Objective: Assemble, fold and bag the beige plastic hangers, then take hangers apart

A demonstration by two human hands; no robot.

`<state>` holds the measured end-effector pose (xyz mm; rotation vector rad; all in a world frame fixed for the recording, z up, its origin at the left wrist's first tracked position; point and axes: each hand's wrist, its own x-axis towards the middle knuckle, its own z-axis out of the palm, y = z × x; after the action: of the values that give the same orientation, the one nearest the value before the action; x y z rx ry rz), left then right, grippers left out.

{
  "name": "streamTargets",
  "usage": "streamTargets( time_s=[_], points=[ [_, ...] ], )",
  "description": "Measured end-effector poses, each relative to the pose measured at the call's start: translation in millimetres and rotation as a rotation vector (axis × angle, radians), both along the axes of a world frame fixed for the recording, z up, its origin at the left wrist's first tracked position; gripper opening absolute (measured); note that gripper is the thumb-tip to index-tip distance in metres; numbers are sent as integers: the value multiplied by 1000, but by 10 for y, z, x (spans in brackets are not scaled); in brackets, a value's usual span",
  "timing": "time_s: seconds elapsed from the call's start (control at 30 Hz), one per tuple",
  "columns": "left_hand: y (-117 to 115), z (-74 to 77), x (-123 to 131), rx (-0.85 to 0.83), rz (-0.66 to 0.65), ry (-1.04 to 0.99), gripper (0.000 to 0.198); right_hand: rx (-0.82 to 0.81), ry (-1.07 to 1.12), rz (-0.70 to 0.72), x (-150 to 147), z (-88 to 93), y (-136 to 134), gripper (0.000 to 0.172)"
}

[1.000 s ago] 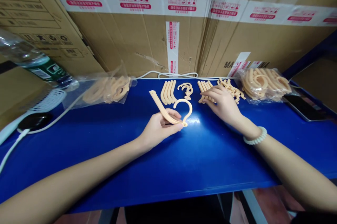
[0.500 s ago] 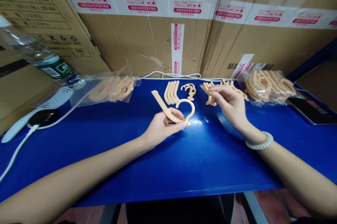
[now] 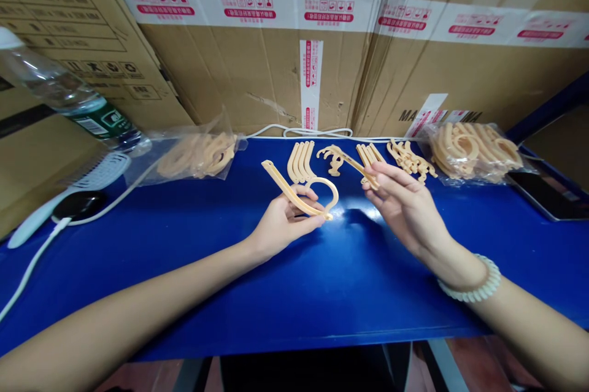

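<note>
My left hand [image 3: 288, 220] is closed on a beige plastic hanger arm with a curved hook [image 3: 335, 192] joined at its lower end. The arm's free end points up and left. Held between the fingertips of my right hand [image 3: 405, 202] is a second hanger arm [image 3: 352, 164], tilted up to the left and apart from the first. Behind my left hand, several hanger arms [image 3: 301, 160] lie side by side. A few loose hooks [image 3: 335, 162] are to their right. Partly hidden by my right hand are more hanger arms [image 3: 370, 153], with a pile of hooks [image 3: 409, 159] beyond.
Clear bags of beige parts lie left [image 3: 197, 156] and right [image 3: 476, 149] on the blue table [image 3: 294, 294]. At the left are a bottle [image 3: 92, 110], a pale brush [image 3: 99, 172] and a black corded device [image 3: 80, 205]. A phone [image 3: 547, 192] lies right; cardboard boxes [image 3: 257, 73] stand behind.
My right hand has drawn back from the row of hanger arms towards me, bringing one arm along in its fingers. My left hand has stayed almost in place with its arm and hook.
</note>
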<state>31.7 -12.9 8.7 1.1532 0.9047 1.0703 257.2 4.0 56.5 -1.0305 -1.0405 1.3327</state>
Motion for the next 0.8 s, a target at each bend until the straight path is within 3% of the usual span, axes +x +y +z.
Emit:
streamTargets(
  time_s=[0.1, 0.17, 0.3, 0.8],
  points=[
    [-1, 2, -3, -6, -4, 1, 44, -74, 67, 2, -55, -65, -20, 60],
    [-7, 14, -5, -8, -11, -1, 44, -132, 93, 90, -90, -98, -32, 66],
    [-20, 41, -3, 27, -15, 1, 43, -187, 29, 310, -132, -156, -52, 44],
    [-69, -8, -4, 154, -165, 18, 36, -78, -103, 454, -145, -122, -90, 27]
  ],
)
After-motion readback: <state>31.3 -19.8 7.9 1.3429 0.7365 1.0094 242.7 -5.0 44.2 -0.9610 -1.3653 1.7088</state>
